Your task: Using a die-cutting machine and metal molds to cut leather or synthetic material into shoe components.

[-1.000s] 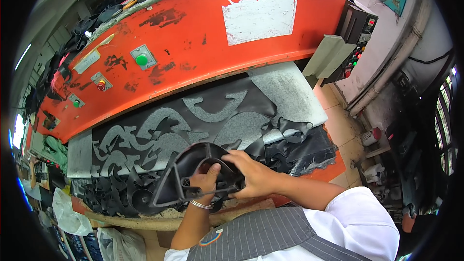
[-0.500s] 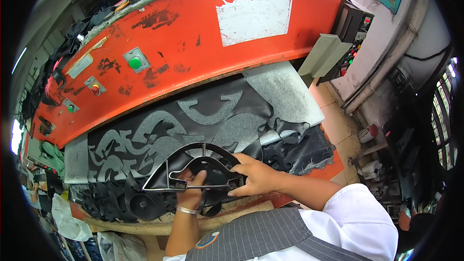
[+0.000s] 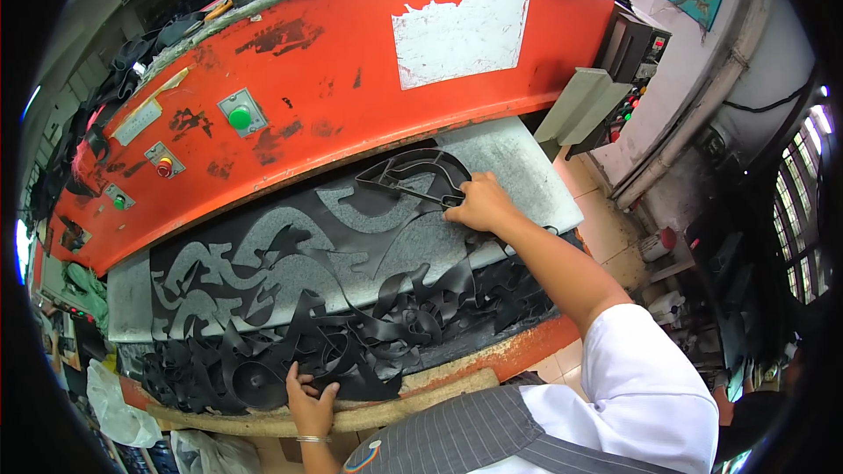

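Observation:
Out over the far right part of the black sheet [image 3: 356, 244], my right hand [image 3: 483, 202] grips the right end of a steel cutting die [image 3: 455, 172]. The die is a curved, pointed metal frame with a smaller shape inside it, and it lies at or just above the sheet. Curved openings in the sheet show the pale grey cutting board [image 3: 518, 162] under it. At the near edge, my left hand [image 3: 311, 405] is empty, its fingers apart, beside a heap of black offcuts [image 3: 255, 376].
An orange press beam [image 3: 351, 105] with push buttons spans the far side. A control box [image 3: 632, 48] stands at the far right. Along the near edge runs a worn, padded strip [image 3: 439, 392]. White plastic bags [image 3: 118, 404] hang at the near left.
The cutting die has moved away from me, from between both hands to the sheet's far right, in my right hand. My left hand has let go and dropped back toward the near edge.

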A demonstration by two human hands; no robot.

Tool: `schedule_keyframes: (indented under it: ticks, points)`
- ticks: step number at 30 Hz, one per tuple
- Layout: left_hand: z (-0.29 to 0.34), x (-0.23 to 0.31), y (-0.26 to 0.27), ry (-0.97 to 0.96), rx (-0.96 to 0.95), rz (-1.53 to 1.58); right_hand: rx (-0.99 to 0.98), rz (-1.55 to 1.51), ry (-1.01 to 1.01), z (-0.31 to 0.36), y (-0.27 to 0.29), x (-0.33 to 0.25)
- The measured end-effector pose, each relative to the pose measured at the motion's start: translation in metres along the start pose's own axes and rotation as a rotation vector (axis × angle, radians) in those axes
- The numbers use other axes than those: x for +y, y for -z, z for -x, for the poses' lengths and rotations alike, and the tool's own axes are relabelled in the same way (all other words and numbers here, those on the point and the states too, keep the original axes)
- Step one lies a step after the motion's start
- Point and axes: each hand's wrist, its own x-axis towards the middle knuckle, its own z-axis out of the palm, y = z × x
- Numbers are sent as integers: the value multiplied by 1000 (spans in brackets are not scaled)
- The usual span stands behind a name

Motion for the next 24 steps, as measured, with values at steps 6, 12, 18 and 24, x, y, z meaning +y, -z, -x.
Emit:
schedule_keyframes:
  ticks: [6,12,18,24]
  points:
    - [3,4,4,4,-26,-120,4,-15,-43,-31,-15,-5]
    - [2,14,11,-91,-50,-199,71,-120,18,-41,-36,17]
    - [-70,41,26,-458,151,-88,177,-231,116,-17,-41,54]
    - [-226,152,-97,-659,-176,-32,222,-195,192,-7,-44,77]
